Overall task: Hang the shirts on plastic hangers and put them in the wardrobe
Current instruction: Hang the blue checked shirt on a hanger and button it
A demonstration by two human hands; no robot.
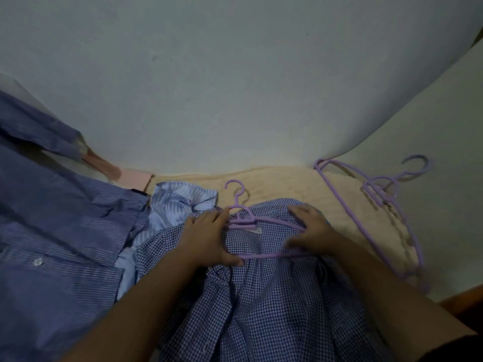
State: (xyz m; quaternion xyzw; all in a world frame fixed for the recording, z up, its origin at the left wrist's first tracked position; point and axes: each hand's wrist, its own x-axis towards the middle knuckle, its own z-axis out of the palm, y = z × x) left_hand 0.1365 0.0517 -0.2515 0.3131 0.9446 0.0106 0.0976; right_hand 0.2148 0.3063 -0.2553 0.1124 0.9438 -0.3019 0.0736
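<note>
On the bed, at centre, a checked shirt lies spread with a purple hanger partly fed into its collar opening, hook pointing away from the person. The left hand rests on the shirt's shoulder area, fingers extended against the hanger's neck and thumb touching the lower bar. The right hand is blurred; its fingers appear curled about the hanger's right arm and the cloth there, though the exact hold cannot be confirmed. Two spare hangers lie well apart to the right. A striped shirt and a paler shirt wait at left. No wardrobe is visible.

Judgement: the step in hand is seating the hanger. Each arm should slide fully under its shoulder seam, collar centred on the hook, before lifting.
</note>
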